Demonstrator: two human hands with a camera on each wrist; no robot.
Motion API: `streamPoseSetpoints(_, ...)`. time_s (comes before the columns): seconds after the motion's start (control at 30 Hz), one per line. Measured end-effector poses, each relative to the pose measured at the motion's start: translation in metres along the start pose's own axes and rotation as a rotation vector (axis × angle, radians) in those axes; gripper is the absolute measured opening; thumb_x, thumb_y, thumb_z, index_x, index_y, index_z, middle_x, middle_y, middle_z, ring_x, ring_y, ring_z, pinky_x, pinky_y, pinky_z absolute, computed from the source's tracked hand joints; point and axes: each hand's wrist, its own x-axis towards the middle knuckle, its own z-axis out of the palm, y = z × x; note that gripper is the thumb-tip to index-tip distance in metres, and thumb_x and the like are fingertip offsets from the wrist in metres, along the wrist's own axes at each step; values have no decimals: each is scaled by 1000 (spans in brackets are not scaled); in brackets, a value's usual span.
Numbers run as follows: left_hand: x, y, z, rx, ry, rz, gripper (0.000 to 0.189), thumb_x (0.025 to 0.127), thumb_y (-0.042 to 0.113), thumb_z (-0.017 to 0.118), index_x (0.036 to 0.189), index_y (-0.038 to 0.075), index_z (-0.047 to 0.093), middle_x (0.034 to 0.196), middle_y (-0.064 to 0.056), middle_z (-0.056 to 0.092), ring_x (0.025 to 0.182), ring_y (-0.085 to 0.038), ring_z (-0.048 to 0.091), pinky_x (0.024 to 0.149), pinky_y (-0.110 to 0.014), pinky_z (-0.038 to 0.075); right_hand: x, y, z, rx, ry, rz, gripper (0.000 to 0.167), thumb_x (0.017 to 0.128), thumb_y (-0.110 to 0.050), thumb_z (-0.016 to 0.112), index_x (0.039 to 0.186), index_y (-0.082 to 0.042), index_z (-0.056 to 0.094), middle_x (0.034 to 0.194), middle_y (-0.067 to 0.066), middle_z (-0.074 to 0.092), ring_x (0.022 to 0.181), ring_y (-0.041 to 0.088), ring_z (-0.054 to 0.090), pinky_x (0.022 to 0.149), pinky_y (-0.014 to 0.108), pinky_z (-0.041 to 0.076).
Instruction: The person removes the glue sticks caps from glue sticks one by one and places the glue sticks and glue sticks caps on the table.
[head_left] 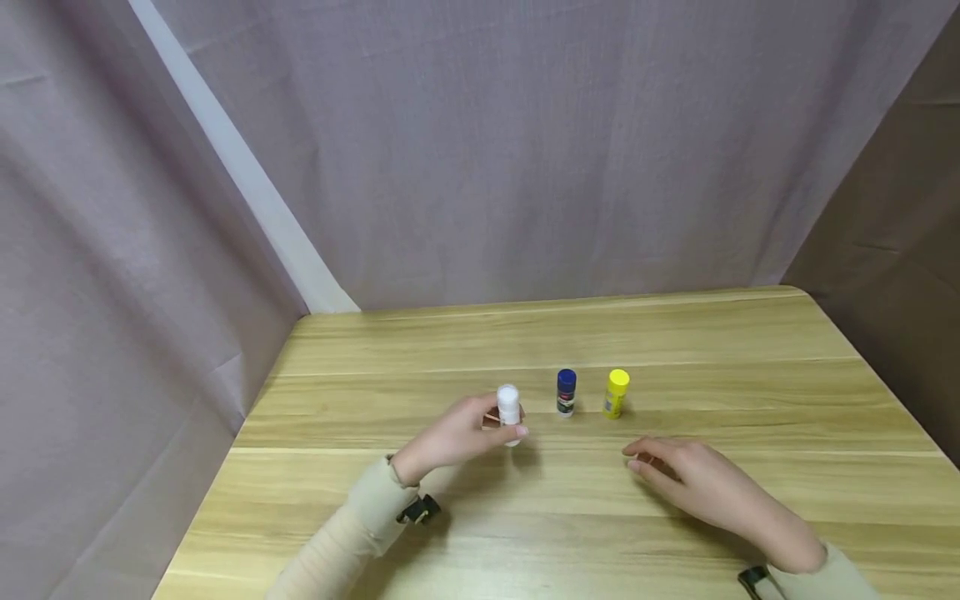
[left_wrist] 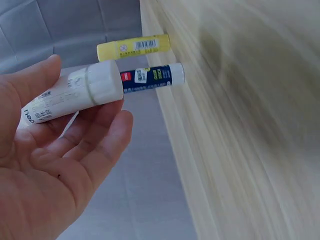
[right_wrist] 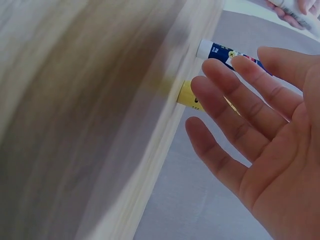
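My left hand (head_left: pixel 459 435) grips a white glue stick (head_left: pixel 508 403) between thumb and fingers, upright and seemingly just above the table. In the left wrist view, print shows on the white tube (left_wrist: pixel 62 95). A dark blue glue stick (head_left: pixel 566 392) with a white base stands to its right. Beside that one stands a yellow glue stick (head_left: pixel 616 395). Over the table's right side, my right hand (head_left: pixel 705 483) is nearest the yellow stick but apart from it. Its fingers are relaxed and hold nothing; they partly hide both standing sticks in the right wrist view.
The wooden table (head_left: pixel 420 358) has its far edge against a grey-mauve curtain (head_left: pixel 525 167). More curtain hangs at the left, and a darker brownish cloth (head_left: pixel 892 208) at the right. A dark wrist device (head_left: pixel 418 509) sits at the left sleeve.
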Motion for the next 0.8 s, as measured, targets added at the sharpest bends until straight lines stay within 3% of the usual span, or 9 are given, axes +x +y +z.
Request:
streamPoseSetpoints(0.13,-1,-1,-4,38,24,-20,21,98,28,69,104,9,64,93,3,65,82,-9,64,73,-26,56,-1,-1,-1,1,-5,2,20,101,-27,64,114,-16,73,105,-10,71,94,8,67,83,41,57)
streamPoseSetpoints(0.3,-2,5,-13,239,88,20,19,95,30,72,95,14,63,83,3,57,69,-11,52,60,-24,47,-2,-1,-3,-5,-5,4,20,101,-28,64,115,-16,73,104,-11,71,94,8,66,82,41,57)
streamPoseSetpoints(0.57,-7,18,-23,546,181,113,28,89,31,79,105,8,72,92,1,61,74,-9,52,65,-25,48,-4,-3,-5,2,-16,22,22,102,-29,63,116,-16,73,107,-9,72,97,12,68,85,43,56)
streamPoseSetpoints(0.8,-11,20,-24,652,191,158,25,86,28,82,102,10,73,90,2,61,75,-10,52,67,-27,49,-4,-4,-9,4,7,27,22,101,-28,64,116,-14,73,109,-5,73,97,15,69,83,44,57)
